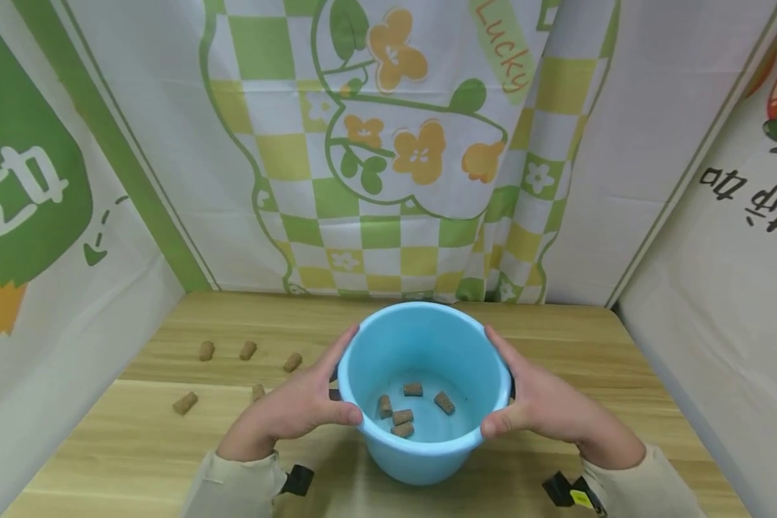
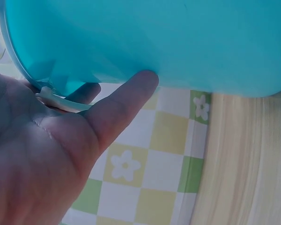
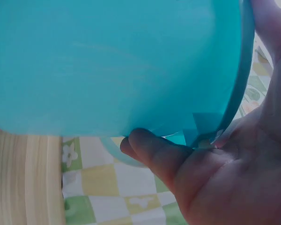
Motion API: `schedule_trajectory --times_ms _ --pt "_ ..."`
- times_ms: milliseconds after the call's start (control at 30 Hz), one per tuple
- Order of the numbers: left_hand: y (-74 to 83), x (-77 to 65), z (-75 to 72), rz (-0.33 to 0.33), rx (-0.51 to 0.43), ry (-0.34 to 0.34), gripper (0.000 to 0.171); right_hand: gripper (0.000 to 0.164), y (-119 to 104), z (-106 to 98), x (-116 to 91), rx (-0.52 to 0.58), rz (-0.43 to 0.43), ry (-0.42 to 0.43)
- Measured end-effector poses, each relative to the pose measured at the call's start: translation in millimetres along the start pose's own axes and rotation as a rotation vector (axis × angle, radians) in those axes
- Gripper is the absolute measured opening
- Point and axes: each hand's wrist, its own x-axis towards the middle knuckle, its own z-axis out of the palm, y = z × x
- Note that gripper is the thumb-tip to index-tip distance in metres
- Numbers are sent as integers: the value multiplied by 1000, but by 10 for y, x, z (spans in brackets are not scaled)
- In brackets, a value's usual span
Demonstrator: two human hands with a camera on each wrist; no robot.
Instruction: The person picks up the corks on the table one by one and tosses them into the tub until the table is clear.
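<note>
- Wood-grain table [image 1: 136, 460] across the lower frame; checked curtain [image 1: 337, 198] at upper centre, printed white right wall [image 1: 719, 324].
- Blue bucket [image 1: 424, 464], lower centre, holding five brown corks [image 1: 413, 389]; five loose corks [image 1: 185, 403] lie at lower left.
- Left hand [image 1: 301, 404] and right hand [image 1: 544, 403], partly curled, grip its opposite sides.

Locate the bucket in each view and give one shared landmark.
Head: bucket, lower middle, between the left hand and right hand.
Left wrist: bucket, across the top.
Right wrist: bucket, filling the upper left.
Shared landmark: checked curtain, behind the bucket in every view.
</note>
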Motion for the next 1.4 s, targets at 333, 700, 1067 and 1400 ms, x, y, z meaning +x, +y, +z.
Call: schedule_trajectory --times_ms 333,700,1067,1400 --pt "15 -28 4 -1 68 33 114 133 -4 -30 1 6 29 -8" --pt "252 -301 -394 -55 259 146 74 133 -24 -39 4 4 47 -20" --pt "358 -722 -849 -171 330 410 52 132 -18 -38 2 -44 61 -13" --pt "95 -1076 -1094 -341 327 584 87 130 -19 -16 19 -33 74 1"
